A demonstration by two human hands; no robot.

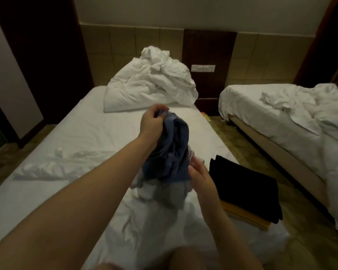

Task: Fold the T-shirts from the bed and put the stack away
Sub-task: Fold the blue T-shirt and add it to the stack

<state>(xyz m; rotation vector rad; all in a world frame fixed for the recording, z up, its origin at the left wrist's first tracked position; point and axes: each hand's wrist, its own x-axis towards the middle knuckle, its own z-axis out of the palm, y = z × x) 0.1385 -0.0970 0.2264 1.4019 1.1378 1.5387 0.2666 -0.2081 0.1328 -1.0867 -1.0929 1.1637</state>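
Observation:
A crumpled blue T-shirt (172, 151) hangs above the bed (82, 133). My left hand (154, 121) grips its top edge and lifts it. My right hand (200, 177) touches the shirt's lower right side, with the fingers partly curled at the cloth; whether it grips is unclear. Under the blue shirt lies a heap of grey and white garments (164, 193). A folded black T-shirt (246, 186) sits on top of a folded yellow one (244, 213) at the bed's right edge.
A bunched white duvet and pillow (154, 84) fill the head of the bed. A rumpled white sheet (53, 164) lies on the left. A second bed (291, 117) stands to the right across a narrow floor gap (240, 145).

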